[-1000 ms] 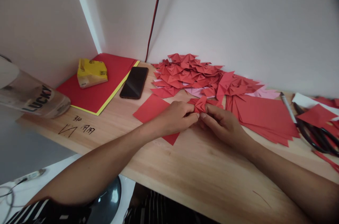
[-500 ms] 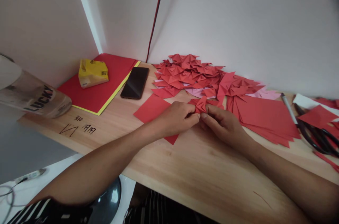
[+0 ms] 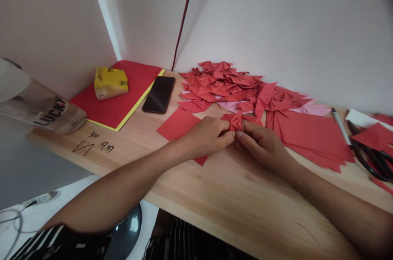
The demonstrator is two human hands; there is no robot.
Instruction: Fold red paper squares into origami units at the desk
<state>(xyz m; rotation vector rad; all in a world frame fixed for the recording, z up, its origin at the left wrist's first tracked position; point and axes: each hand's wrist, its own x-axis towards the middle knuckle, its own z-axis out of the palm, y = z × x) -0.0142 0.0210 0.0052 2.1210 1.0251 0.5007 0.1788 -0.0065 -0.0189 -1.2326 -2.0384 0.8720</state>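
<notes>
the left hand [image 3: 208, 137] and right hand [image 3: 265, 143] pinch opposite sides of a small folded red paper piece [image 3: 236, 122], thumbs against fingers; it sits over the worktop [image 3: 227, 198], in front of the heap of folded red shapes [image 3: 221, 84]; good creasing probably wants matched edges, light even pressure and thumbs close to the fold, sparing the points

Left hand [image 3: 211, 136] and right hand [image 3: 264, 145] — close together, both pinching.
</notes>
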